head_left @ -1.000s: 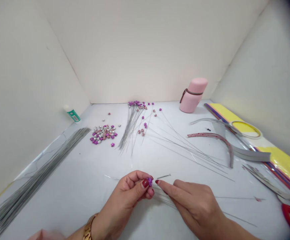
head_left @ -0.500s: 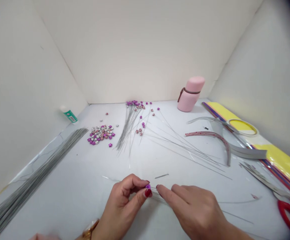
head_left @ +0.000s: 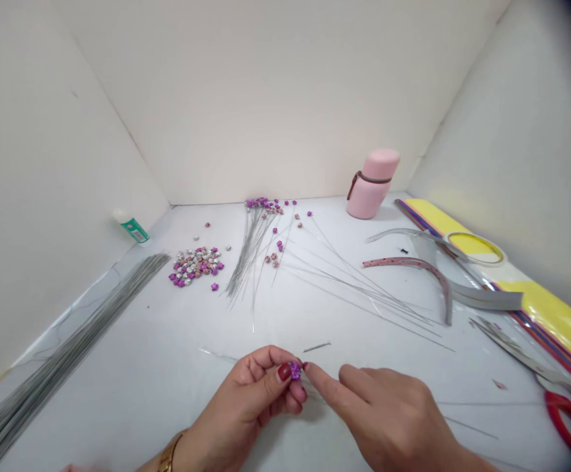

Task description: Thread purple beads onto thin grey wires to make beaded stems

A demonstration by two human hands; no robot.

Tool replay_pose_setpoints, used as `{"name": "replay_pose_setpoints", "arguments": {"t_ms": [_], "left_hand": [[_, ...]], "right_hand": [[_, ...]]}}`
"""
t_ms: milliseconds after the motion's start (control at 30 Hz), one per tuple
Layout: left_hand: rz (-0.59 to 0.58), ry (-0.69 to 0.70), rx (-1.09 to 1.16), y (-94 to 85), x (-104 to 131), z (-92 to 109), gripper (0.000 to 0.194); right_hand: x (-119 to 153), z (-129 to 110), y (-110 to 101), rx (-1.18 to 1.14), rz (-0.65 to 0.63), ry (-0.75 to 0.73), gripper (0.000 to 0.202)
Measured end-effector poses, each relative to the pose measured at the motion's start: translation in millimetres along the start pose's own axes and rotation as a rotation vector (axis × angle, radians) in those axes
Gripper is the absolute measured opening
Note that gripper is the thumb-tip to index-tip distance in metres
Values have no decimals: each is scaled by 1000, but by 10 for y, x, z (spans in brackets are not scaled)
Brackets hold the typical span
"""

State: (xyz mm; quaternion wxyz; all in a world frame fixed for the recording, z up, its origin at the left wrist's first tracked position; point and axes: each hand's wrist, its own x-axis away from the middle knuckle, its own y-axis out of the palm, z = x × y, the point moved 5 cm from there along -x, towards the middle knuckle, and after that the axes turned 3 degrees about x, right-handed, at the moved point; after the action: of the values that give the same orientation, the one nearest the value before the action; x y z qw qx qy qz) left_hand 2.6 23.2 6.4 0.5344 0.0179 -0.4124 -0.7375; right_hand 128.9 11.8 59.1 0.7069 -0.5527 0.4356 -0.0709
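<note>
My left hand [head_left: 250, 390] is closed, pinching a small shiny purple folded star [head_left: 295, 371] between thumb and fingers. Close against the star's right side is the fingertip of my right hand [head_left: 388, 406]. Its index finger reaches forward while the other fingers curl under, and its thumb is hidden. A thin metal wire [head_left: 482, 403] extends to the right from behind this hand and appears to be held in it. On the table just beyond both hands lies a short dark metal pin or needle [head_left: 317, 347].
Purple, pink and silver stars [head_left: 196, 265] are piled at left, near a long wire bundle [head_left: 69, 354] and a green-white tube [head_left: 135, 229]. Star-tipped wires [head_left: 248, 249] lie at the back. Rightward are a pink bottle [head_left: 371, 187], curved strips [head_left: 413, 262], a tape roll [head_left: 476, 249] and red-handled scissors [head_left: 560, 413].
My left thumb and fingers have shifted around the star, turning it. The right fingertip has come closer to it, covering the short stretch of wire between them. The wire at right has moved slightly.
</note>
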Motion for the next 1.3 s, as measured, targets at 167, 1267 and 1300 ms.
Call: {"name": "replay_pose_setpoints", "arguments": {"t_ms": [167, 1267, 1300], "left_hand": [[22, -4, -27, -28, -27, -5, 11], [443, 497, -499, -457, -41, 593, 37], [454, 502, -523, -462, -32, 602, 36]], "right_hand": [[6, 4, 29, -10, -13, 8, 29], [73, 763, 363, -76, -144, 367, 23], [83, 798, 387, -71, -157, 386, 21]]}}
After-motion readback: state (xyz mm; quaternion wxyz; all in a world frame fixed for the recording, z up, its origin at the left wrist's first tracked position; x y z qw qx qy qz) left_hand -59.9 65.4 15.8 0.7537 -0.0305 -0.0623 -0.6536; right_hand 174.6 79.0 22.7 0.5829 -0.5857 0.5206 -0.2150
